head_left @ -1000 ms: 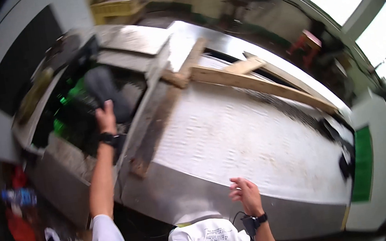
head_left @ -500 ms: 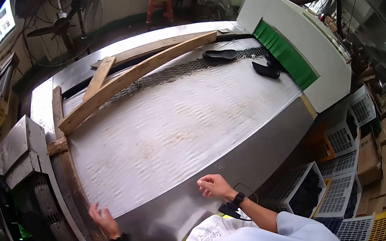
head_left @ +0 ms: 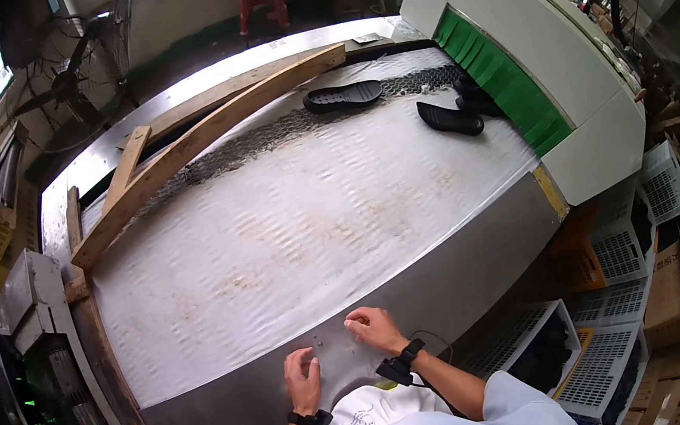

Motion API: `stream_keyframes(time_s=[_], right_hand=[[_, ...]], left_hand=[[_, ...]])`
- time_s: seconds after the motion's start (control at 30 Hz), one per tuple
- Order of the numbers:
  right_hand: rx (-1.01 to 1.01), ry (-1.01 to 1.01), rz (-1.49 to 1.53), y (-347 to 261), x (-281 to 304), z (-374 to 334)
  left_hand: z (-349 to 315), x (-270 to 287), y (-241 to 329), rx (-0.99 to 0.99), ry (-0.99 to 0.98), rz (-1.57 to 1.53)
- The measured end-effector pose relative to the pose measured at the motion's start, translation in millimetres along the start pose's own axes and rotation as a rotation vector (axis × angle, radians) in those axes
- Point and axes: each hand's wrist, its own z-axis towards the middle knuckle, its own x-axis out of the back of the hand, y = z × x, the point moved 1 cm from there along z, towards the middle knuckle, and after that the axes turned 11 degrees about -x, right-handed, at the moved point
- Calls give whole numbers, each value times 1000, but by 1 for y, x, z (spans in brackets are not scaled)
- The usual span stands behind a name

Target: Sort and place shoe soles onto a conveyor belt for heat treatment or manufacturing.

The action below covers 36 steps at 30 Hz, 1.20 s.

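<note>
My left hand (head_left: 303,379) is raised over the metal front edge of a conveyor, its fingers loosely bent and apart, with nothing seen in it. Close by on its right, my right hand (head_left: 377,332) hovers over the same edge, fingers curled in toward the thumb; no object shows in it. Both wrists wear black bands. The white conveyor belt (head_left: 299,227) spreads out beyond my hands. On its far part lie a black shoe sole (head_left: 343,97) and a second black sole (head_left: 450,119), with more dark soles (head_left: 476,96) by the green curtain. Neither hand touches them.
A green strip curtain (head_left: 505,85) hangs in the white machine housing (head_left: 524,39) at the right. Wooden planks (head_left: 209,148) cross the belt's far left. Plastic crates (head_left: 600,363) and cardboard boxes (head_left: 668,292) stand at the lower right. A red stool (head_left: 262,2) is at the back.
My left hand has moved right, from the belt's left corner to beside my right hand. My right hand stays about in place. The soles by the curtain show further out on the belt.
</note>
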Motion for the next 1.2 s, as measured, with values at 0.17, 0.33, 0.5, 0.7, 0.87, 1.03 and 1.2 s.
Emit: stream_keyframes(time_s=[0.17,0.33,0.5,0.7,0.87,1.03,1.2], right_hand=[[22,126,27,-14,54,26],[72,184,79,-25,96,62],[186,208,-2,-67,164,139],[262,198,-106,-141,264,282],[195,153,-128,-180,327,414],[17,308,-17,-181,379,516],[117,452,85,-189,376,581]], left_hand=[[39,-36,18,-19,-52,-38],[69,-77,20,-54,-76,-55],[94,-124,34,27,-54,-102],[129,-186,41,146,12,-80],[158,-225,51,225,29,-100],[177,-248,48,322,31,-160],[192,-247,26,437,50,-206]])
